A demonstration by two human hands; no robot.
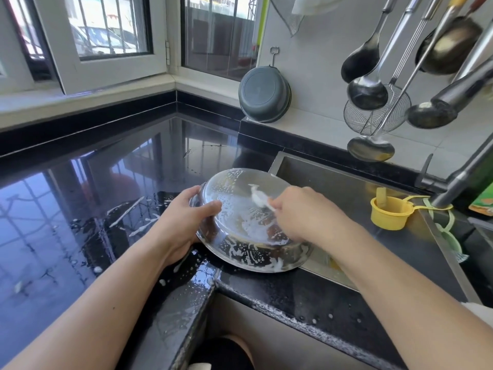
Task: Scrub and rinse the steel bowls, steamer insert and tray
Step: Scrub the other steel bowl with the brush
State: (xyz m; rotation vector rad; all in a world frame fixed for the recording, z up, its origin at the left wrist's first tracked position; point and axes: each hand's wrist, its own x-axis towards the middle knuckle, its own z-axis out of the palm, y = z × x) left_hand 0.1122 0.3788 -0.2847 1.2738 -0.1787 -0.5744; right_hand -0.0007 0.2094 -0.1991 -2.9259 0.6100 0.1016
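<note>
Steel bowl (248, 222) turned upside down at centre frame, propped at a tilt across the corner where the black tabletop (112, 188) meets the sink (346, 188), lower rim resting on the tabletop edge, far side raised over the basin; likely angled this way to present the outer base to the scrubbing hand and let suds run off toward the sink. Left hand (186, 222) at the bowl's left rim, grip curled round the edge with thumb laid on the soapy base and fingers tucked under, evidently to steady the bowl against the push of scrubbing. Right hand (301, 212) over the base from the right, grip pinched on a small white scrubbing cloth or pad (257, 196), blurred and too smeared to name more closely, pressed to the foam-streaked steel. Foam and white streaks across the base and down the near wall, plus splashes on the wet tabletop in the lower left of the frame, pointing to the scrubbing stage rather than rinsing. Yellow cup with handle (389, 212) sitting at the sink's right side below the tap (458, 182). Grey basin (264, 94) leaning against the wall in the upper middle; ladles and a wire skimmer (373, 110) hanging at upper right. Steamer insert and tray not identifiable here.
</note>
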